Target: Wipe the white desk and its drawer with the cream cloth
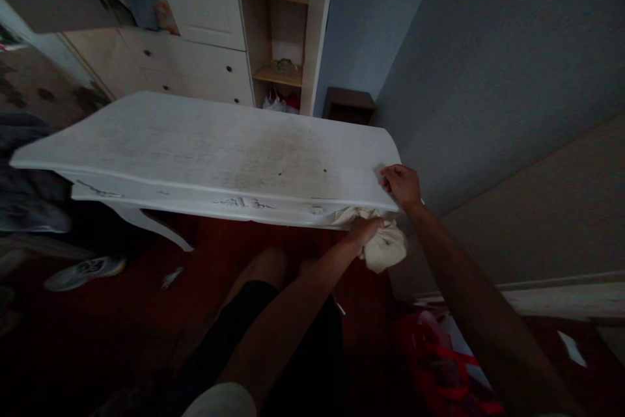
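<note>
A cream cloth (385,249) is bunched in my left hand (365,232), which grips it at the front edge of a white table (195,137). Part of the cloth lies against the table's front face, and the rest hangs below. My right hand (401,184) rests on the tabletop by its right end, with fingers curled closed and nothing visible in them. A brownish stain (283,153) spreads over the middle of the top, with two small dark specks on it. Carved trim (243,203) runs along the table's front.
White cabinets with drawers (195,72) and an open shelf unit (278,75) stand behind the table. A small brown stand (350,103) is near the wall (488,98) on the right. Red bags (430,352) and a sneaker (85,272) lie on the dark red floor.
</note>
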Tool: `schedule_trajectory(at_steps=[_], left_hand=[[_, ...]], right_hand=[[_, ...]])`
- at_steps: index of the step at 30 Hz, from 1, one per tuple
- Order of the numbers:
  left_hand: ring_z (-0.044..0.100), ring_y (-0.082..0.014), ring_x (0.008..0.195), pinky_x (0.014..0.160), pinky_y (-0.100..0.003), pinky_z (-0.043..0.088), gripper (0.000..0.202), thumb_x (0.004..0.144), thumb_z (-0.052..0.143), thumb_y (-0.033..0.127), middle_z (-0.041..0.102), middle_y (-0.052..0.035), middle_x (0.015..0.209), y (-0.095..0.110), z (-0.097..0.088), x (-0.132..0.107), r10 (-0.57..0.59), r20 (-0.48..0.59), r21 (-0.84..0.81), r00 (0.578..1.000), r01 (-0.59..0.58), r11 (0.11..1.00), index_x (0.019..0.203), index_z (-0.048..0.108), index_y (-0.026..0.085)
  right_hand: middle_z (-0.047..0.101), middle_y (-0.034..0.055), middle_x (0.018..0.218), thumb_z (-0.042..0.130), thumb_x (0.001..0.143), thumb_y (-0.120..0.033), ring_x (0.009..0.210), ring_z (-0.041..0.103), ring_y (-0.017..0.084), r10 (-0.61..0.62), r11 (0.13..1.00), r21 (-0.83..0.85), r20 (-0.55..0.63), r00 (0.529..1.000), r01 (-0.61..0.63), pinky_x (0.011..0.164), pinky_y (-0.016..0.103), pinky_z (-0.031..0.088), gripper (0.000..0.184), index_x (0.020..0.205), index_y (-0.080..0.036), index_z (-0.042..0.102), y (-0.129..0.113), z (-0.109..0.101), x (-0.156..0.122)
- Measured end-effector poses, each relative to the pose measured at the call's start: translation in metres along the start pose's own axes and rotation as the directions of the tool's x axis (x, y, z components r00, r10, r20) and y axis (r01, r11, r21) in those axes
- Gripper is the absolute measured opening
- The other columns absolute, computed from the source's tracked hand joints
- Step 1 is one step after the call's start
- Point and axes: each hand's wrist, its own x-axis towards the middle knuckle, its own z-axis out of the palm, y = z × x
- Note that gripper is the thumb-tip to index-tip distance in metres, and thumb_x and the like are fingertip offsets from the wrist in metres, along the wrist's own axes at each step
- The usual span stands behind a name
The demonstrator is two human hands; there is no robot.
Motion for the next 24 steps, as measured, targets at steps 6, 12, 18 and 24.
schedule_trajectory(at_steps=[6,12,18,24], left_hand=[[0.063,-0.0195,0.085,0.076,-0.028,0.048,0.022,0.068,0.056,0.025,0.068,-0.0048,0.090,0.005,-0.024,-0.037,0.348,-0.289,0.080,0.892,-0.340,0.937,0.087,0.065,0.017],[0.062,-0.0203,0.094,0.086,-0.030,0.048,0.027,0.067,0.056,0.025,0.067,-0.0051,0.096,0.006,-0.046,-0.070,0.379,-0.574,-0.077,0.726,-0.508,0.858,0.091,0.062,0.016],[0.062,-0.0218,0.096,0.082,-0.031,0.052,0.036,0.064,0.060,0.024,0.066,-0.0045,0.099,0.028,-0.098,-0.112,0.343,-0.732,-0.041,0.589,-0.541,0.840,0.100,0.058,0.021],[0.059,-0.0203,0.106,0.087,-0.032,0.053,0.032,0.073,0.053,0.029,0.063,-0.0041,0.113,0.067,-0.165,-0.159,0.571,-0.798,0.380,0.195,-0.572,0.727,0.105,0.052,0.025]], right_hand=[[0.055,-0.0014,0.050,0.055,0.072,-0.031,0.038,0.045,0.007,0.026,0.999,0.043,-0.004,1.000,-0.026,0.034,0.017,0.029,0.018,0.070,-0.015,0.062,-0.003,0.000,-0.003],[0.055,-0.0012,0.050,0.057,0.072,-0.031,0.037,0.045,0.008,0.048,0.996,0.080,0.000,0.999,-0.048,0.034,0.018,0.030,0.017,0.070,-0.015,0.061,-0.003,0.000,-0.003],[0.056,-0.0006,0.051,0.058,0.071,-0.029,0.038,0.044,0.008,0.075,0.993,0.094,-0.016,0.997,-0.074,0.033,0.018,0.028,0.015,0.071,-0.015,0.061,-0.004,0.000,-0.004],[0.056,0.0000,0.052,0.058,0.069,-0.030,0.039,0.045,0.008,0.079,0.995,0.066,-0.019,0.997,-0.077,0.034,0.018,0.030,0.017,0.073,-0.014,0.062,-0.006,0.000,-0.007]])
